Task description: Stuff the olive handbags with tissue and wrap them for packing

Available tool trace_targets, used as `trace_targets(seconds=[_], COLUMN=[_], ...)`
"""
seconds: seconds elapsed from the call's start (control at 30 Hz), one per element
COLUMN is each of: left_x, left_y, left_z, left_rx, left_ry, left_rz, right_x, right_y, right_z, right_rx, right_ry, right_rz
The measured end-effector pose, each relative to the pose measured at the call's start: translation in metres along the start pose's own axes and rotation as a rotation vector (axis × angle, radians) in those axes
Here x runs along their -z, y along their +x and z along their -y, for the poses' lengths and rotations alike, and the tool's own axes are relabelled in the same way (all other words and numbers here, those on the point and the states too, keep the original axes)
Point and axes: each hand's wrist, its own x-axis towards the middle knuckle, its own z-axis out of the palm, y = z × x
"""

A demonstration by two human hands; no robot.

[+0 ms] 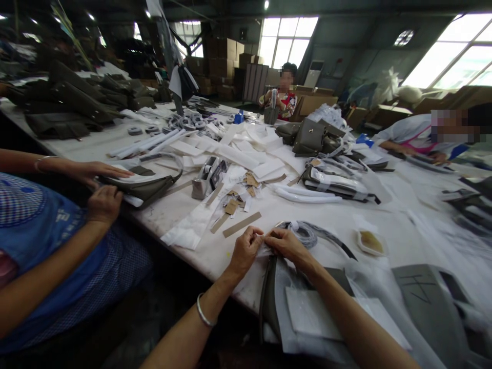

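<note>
My left hand (pixel 246 250) and my right hand (pixel 287 245) meet over the near edge of the table, fingertips pinched close together. Something thin and translucent, perhaps plastic film, shows just below the fingers; the fingers hide most of it. Under my right forearm lies a dark olive handbag (pixel 270 292) with white wrapping sheet (pixel 313 310) over it. Just beyond my right hand, a coiled strap (pixel 305 234) wrapped in clear plastic rests on the table. A small clear dish (pixel 371 242) with yellowish-brown contents stands to the right.
Left, a co-worker's hands (pixel 103 202) hold an olive bag (pixel 154 188). White foam strips (pixel 246 154), brown tags (pixel 231 206) and a stapler-like tool (pixel 212 171) cover mid-table. Bags (pixel 311 136) are piled beyond. Two more people sit across. A grey-olive panel (pixel 426 297) lies right.
</note>
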Motion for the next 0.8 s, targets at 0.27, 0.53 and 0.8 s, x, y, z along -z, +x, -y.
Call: trace_targets(seconds=[0.27, 0.53, 0.8], left_x=[0.006, 0.051, 0.09], left_y=[0.0, -0.006, -0.015], left_z=[0.006, -0.012, -0.014], left_rx=[0.087, 0.16, 0.119], left_ry=[-0.261, -0.428, 0.486], left_rz=[0.08, -0.1, 0.346], right_x=[0.003, -0.007, 0.019], right_y=[0.001, 0.008, -0.004], right_z=[-0.004, -0.007, 0.009], right_rx=[-0.037, -0.072, -0.133], right_ry=[-0.054, -0.118, 0.155], right_rz=[0.016, -0.013, 0.008])
